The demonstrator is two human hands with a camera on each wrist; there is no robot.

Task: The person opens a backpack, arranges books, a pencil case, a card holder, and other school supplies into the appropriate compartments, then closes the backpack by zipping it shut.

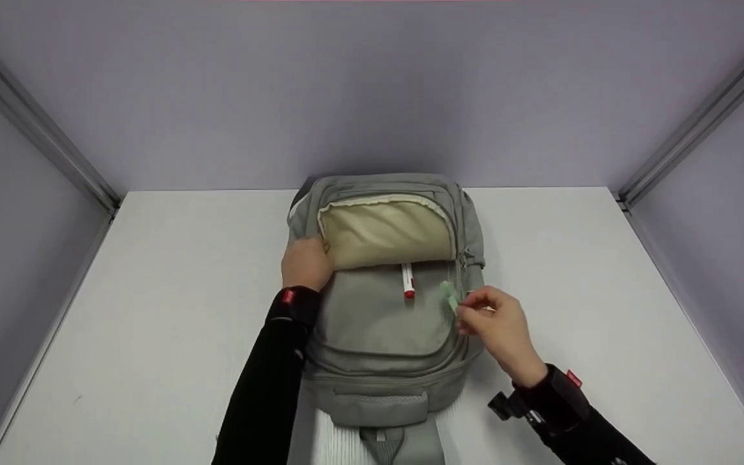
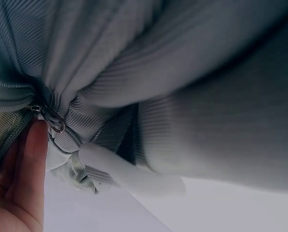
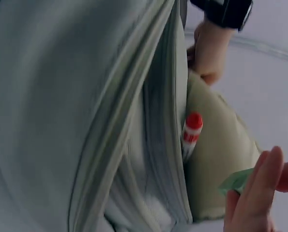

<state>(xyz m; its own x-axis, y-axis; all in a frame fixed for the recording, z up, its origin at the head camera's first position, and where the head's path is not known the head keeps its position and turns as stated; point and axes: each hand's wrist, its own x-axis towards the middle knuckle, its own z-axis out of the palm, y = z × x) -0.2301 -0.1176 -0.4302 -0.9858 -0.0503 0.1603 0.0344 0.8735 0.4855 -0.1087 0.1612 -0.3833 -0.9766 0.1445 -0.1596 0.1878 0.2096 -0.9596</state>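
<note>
A grey backpack (image 1: 378, 323) lies flat with a pocket flap folded back, baring its cream lining (image 1: 385, 232). My left hand (image 1: 307, 263) grips the flap's left edge; in the left wrist view its fingers are beside a zipper pull (image 2: 54, 118). A white marker with a red cap (image 1: 409, 284) pokes out from under the lining, capped end towards me. Over the bag's right side, my right hand (image 1: 495, 323) pinches a small pale green, partly see-through item (image 1: 451, 298). This green item (image 3: 234, 181) is mostly covered by fingers in the right wrist view.
The backpack rests on a white table (image 1: 185, 310) against a grey back wall (image 1: 372, 97). Side panels stand left and right. A grey strap (image 1: 420, 445) runs off the near end of the bag.
</note>
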